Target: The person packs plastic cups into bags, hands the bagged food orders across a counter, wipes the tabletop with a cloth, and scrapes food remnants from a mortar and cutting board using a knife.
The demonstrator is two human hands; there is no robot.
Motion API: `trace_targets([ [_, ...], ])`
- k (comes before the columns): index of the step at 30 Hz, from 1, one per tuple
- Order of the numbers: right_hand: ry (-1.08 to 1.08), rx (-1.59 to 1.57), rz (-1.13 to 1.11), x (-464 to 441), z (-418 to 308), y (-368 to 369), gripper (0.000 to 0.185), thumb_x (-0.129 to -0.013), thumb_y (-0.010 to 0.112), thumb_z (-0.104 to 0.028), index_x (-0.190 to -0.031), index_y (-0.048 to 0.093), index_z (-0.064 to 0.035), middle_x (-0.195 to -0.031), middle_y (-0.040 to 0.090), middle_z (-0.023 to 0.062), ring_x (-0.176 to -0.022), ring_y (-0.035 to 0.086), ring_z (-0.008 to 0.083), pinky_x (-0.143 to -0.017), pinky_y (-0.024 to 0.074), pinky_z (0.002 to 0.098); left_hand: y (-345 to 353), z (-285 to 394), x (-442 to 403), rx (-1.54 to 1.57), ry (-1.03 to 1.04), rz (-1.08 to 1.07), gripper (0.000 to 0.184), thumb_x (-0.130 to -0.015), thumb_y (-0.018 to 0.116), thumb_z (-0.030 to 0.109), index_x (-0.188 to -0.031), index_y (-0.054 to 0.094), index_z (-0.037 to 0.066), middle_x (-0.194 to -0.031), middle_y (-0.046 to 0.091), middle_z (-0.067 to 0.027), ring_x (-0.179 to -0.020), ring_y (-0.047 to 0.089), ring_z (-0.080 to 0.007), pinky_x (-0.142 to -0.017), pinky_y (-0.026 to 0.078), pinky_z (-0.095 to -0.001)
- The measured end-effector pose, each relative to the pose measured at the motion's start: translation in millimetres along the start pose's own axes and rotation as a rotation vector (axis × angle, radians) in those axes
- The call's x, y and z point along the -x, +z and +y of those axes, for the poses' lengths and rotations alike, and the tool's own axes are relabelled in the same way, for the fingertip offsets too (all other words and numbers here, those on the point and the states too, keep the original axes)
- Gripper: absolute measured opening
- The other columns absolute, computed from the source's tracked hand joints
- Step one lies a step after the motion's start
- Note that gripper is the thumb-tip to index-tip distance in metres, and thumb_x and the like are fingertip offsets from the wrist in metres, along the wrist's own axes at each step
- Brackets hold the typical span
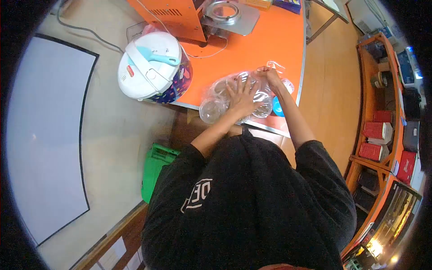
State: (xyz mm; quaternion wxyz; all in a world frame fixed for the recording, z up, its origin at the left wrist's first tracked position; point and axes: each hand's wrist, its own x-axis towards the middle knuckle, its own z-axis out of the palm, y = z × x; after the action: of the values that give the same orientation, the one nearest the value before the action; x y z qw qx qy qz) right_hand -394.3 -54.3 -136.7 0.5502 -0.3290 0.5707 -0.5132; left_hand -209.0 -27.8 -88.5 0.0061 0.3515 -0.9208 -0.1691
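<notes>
A clear plastic bag of round transparent cups or lids (212,110) lies at the near edge of the orange table (252,45). Flat on top of it, with fingers spread, rests my left hand (243,99). My right hand (268,76) is at the bag's far right corner, its fingers pinched together on the plastic film. Just right of the bag, partly under my right forearm, are a blue round item (278,107) and a white round item with red print (288,85).
A white-lidded bucket (150,67) with a light-blue handled tool stands at the table's left edge. Behind it is an orange machine (168,20) with a metal ring plate (243,22). A green container (157,168) sits below left; orange shelves (366,99) line the right.
</notes>
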Motion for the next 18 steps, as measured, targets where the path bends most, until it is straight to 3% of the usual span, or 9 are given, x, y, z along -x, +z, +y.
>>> trace_targets([
  [1,0.016,-0.154,-0.027,-6,11,-5,0.019,-0.075,0.057,-0.001,-0.094,0.057,0.0030,-0.085,0.060,0.0097,-0.076,0.058,0.0155,-0.067,0.0473,0.0261,-1,0,0,-0.009,-0.001,-0.024,0.078,-0.075,0.044,0.058,-0.135,0.017,0.017,-0.142,-0.002,-0.0102,-0.128,-0.005,-0.0381,-0.090,0.002,-0.0688],
  [4,0.046,-0.251,-0.179,-8,-13,8,0.022,-0.074,0.056,0.000,-0.096,0.056,0.0019,-0.088,0.059,0.0086,-0.079,0.057,0.0138,-0.069,0.0466,0.0248,1,-1,3,0.001,-0.005,-0.040,0.079,-0.074,0.044,0.060,-0.135,0.018,0.017,-0.142,-0.002,-0.0101,-0.128,-0.006,-0.0374,-0.091,0.000,-0.0681],
  [6,0.130,-0.161,-0.147,5,-43,20,0.026,-0.072,0.056,0.001,-0.098,0.056,0.0010,-0.089,0.058,0.0074,-0.080,0.056,0.0127,-0.070,0.0462,0.0235,-2,-1,0,0.009,0.009,-0.006,0.080,-0.073,0.045,0.061,-0.135,0.019,0.016,-0.142,-0.001,-0.0105,-0.128,-0.006,-0.0374,-0.091,0.000,-0.0678],
  [8,-0.011,0.055,-0.274,17,-55,25,0.027,-0.071,0.057,0.001,-0.098,0.056,-0.0011,-0.089,0.058,0.0063,-0.080,0.056,0.0119,-0.069,0.0458,0.0232,-4,-1,-2,-0.021,-0.021,-0.101,0.081,-0.071,0.046,0.062,-0.134,0.023,0.016,-0.142,0.005,-0.0114,-0.128,-0.004,-0.0380,-0.091,-0.002,-0.0677],
  [10,-0.004,0.057,-0.335,39,-51,14,0.028,-0.071,0.059,-0.002,-0.099,0.057,-0.0025,-0.089,0.058,0.0050,-0.080,0.056,0.0110,-0.068,0.0449,0.0232,2,-4,-1,0.016,-0.006,-0.057,0.080,-0.071,0.046,0.062,-0.133,0.025,0.016,-0.141,0.009,-0.0118,-0.128,-0.002,-0.0386,-0.091,-0.002,-0.0678],
  [12,-0.290,0.500,-0.039,56,-31,2,0.031,-0.069,0.064,-0.015,-0.097,0.057,-0.0015,-0.083,0.061,0.0110,-0.077,0.059,0.0179,-0.065,0.0455,0.0286,3,-5,-1,0.057,0.004,-0.013,0.079,-0.071,0.046,0.062,-0.132,0.028,0.016,-0.140,0.013,-0.0122,-0.128,-0.001,-0.0392,-0.091,-0.003,-0.0678],
  [13,-0.282,0.499,-0.040,67,-17,-2,0.031,-0.069,0.064,-0.015,-0.097,0.057,-0.0015,-0.083,0.061,0.0110,-0.077,0.059,0.0179,-0.065,0.0455,0.0286,3,-6,-2,0.046,0.002,-0.024,0.078,-0.071,0.045,0.063,-0.131,0.030,0.015,-0.139,0.015,-0.0123,-0.128,0.000,-0.0394,-0.091,-0.003,-0.0679],
  [15,-0.121,1.039,0.026,90,-1,-5,0.039,-0.066,0.067,-0.030,-0.091,0.058,-0.0012,-0.079,0.061,0.0175,-0.074,0.060,0.0270,-0.065,0.0454,0.0354,2,-4,-1,0.033,0.012,-0.036,0.077,-0.071,0.045,0.063,-0.130,0.032,0.014,-0.139,0.018,-0.0124,-0.128,0.002,-0.0397,-0.091,-0.002,-0.0681],
  [18,0.074,1.143,0.215,116,-18,-3,0.041,-0.066,0.066,-0.037,-0.084,0.058,-0.0014,-0.080,0.060,0.0205,-0.075,0.058,0.0321,-0.065,0.0445,0.0394,2,-1,-1,0.030,-0.017,-0.009,0.072,-0.072,0.048,0.059,-0.125,0.038,0.012,-0.134,0.026,-0.0138,-0.127,0.013,-0.0349,-0.090,-0.001,-0.0692],
])
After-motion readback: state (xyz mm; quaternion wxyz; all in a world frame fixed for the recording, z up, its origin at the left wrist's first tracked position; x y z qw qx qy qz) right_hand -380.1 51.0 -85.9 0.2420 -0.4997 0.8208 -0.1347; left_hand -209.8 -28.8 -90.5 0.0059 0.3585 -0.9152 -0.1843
